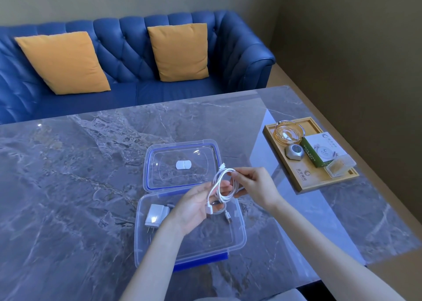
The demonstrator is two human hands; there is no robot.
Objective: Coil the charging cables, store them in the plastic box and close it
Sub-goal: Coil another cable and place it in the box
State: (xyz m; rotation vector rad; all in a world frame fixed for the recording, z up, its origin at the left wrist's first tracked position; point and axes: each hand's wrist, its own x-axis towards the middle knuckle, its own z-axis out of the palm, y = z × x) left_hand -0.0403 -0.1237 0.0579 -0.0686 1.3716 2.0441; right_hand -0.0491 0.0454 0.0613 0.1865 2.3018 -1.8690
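A white charging cable (218,182) is wound into a loose coil and held above the clear plastic box (237,243). My left hand (196,206) grips the coil's lower part, and a connector end hangs below the palm. My right hand (253,184) pinches the top of the coil. The box stands open on the marble table. Inside it lie a white plug adapter (154,216) at the left and another cable (225,214), partly hidden by my left hand. The box's lid (182,166), clear with a blue seal, lies flat just beyond the box.
A wooden tray (301,186) stands at the right of the table with a glass ashtray (288,133), a small grey device, a green-and-white carton and a clear case. A blue sofa (127,56) with two orange cushions runs behind the table.
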